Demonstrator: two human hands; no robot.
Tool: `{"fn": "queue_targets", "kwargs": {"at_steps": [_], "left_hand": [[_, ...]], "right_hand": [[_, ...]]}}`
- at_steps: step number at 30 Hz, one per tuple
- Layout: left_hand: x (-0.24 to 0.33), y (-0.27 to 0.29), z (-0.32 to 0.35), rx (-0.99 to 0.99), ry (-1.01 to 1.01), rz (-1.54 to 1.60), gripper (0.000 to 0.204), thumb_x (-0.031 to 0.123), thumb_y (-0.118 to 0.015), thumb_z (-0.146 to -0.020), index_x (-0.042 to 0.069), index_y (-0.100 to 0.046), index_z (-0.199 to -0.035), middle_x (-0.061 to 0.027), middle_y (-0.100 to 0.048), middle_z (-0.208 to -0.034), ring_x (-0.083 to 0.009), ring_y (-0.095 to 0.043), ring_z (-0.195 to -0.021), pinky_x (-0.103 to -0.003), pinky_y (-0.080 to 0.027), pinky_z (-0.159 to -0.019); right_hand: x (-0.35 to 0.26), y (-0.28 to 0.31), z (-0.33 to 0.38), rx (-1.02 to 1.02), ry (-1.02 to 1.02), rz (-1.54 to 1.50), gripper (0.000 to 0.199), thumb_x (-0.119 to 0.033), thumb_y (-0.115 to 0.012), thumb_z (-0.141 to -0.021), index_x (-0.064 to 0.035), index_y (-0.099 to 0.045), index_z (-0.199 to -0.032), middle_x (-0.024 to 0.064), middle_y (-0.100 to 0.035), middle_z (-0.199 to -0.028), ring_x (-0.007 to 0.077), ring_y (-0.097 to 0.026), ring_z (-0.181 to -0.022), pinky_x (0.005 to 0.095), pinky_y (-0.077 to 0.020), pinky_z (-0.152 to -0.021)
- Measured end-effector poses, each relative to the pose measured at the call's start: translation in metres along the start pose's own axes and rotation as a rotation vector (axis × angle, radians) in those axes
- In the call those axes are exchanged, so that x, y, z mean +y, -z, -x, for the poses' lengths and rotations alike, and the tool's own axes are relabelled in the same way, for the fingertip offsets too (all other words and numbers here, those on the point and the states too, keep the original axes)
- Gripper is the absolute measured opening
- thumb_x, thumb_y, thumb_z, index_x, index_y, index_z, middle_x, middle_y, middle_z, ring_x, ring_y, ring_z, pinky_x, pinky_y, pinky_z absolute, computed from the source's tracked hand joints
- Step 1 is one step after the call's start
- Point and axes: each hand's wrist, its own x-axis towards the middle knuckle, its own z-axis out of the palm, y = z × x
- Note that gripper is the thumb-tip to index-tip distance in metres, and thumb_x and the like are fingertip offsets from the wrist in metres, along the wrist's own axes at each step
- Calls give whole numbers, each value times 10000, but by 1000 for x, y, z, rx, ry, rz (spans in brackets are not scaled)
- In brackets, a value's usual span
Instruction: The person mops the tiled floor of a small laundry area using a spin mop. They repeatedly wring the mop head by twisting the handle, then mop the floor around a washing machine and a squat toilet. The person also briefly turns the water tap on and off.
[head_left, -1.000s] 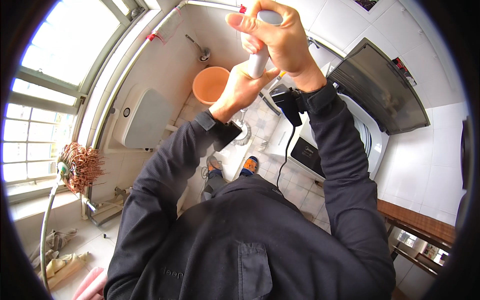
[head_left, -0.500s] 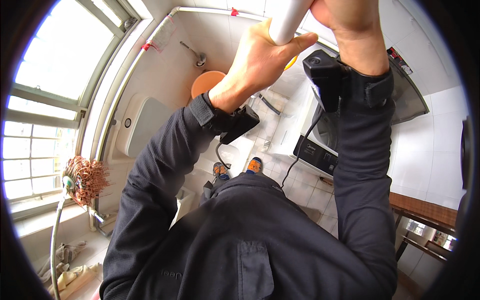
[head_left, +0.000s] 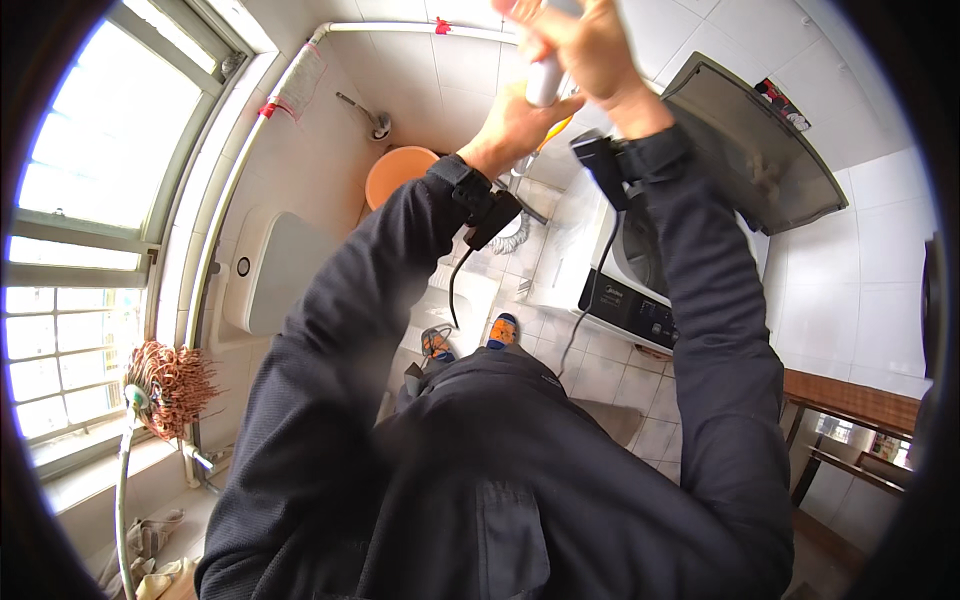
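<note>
Both our hands are up high and we're gripping hard! The left hand is closed around the lower part of the pale handle, thumb out to the side; the right hand, a little blurred, wraps the same handle just above it. So that's where the handle is: tilted between our two hands, its top running up to the edge of the view. What it joins below the left hand, we cannot tell.

Down beneath the left hand, there's a grey fringed mop head at floor level. Just left of that hand, the orange tub! Below the right hand sits the white washer, its dark lid standing raised to the right of our right hand. A black device is strapped at the left wrist, another at the right, each with a cable trailing down.

Well below both hands, our orange-and-dark shoes. Far left of the hands, a reddish brush hangs near the window; far off to the right and lower, a brown surface.
</note>
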Motion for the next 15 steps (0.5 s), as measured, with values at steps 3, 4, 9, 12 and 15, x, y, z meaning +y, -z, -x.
{"fn": "queue_targets", "kwargs": {"at_steps": [3,4,9,12,15], "left_hand": [[17,-1,-5,-24,-259,-90,386,346,-780,-843,-10,-634,-824,-35,-598,-674,-104,-518,-650,-333,-455,-605],[20,1,-3,-83,-224,-76,397,360,-782,-841,-8,-631,-845,-35,-602,-685,-116,-533,-653,-324,-466,-617],[2,13,7,-158,11,-200,248,220,-770,-879,40,-695,-1034,-11,-693,-951,-69,-601,-854,-260,-502,-758],[-3,15,1,-78,-96,-177,379,350,-787,-837,3,-651,-902,-51,-646,-746,-134,-584,-686,-323,-504,-676],[-2,7,-1,-46,-315,-78,396,358,-777,-856,1,-612,-814,-13,-577,-688,-99,-510,-656,-307,-455,-616]], "right_hand": [[-27,34,-19,53,-103,-421,291,-168,-702,-931,-94,-546,-697,-25,-505,-530,42,-450,-461,205,-350,-449],[-27,33,-17,70,-47,-470,290,-166,-703,-932,-94,-554,-694,-24,-514,-534,42,-448,-457,204,-348,-444],[-5,-17,14,114,-231,-329,127,-91,-674,-895,-52,-648,-777,16,-643,-720,62,-563,-599,240,-469,-548],[1,-7,6,13,-87,-9,119,-71,-653,-887,-60,-648,-769,23,-625,-675,58,-556,-597,238,-467,-543],[-11,17,-8,61,-184,-434,307,-158,-727,-905,-89,-534,-677,-28,-509,-527,36,-446,-456,213,-345,-435]]}}
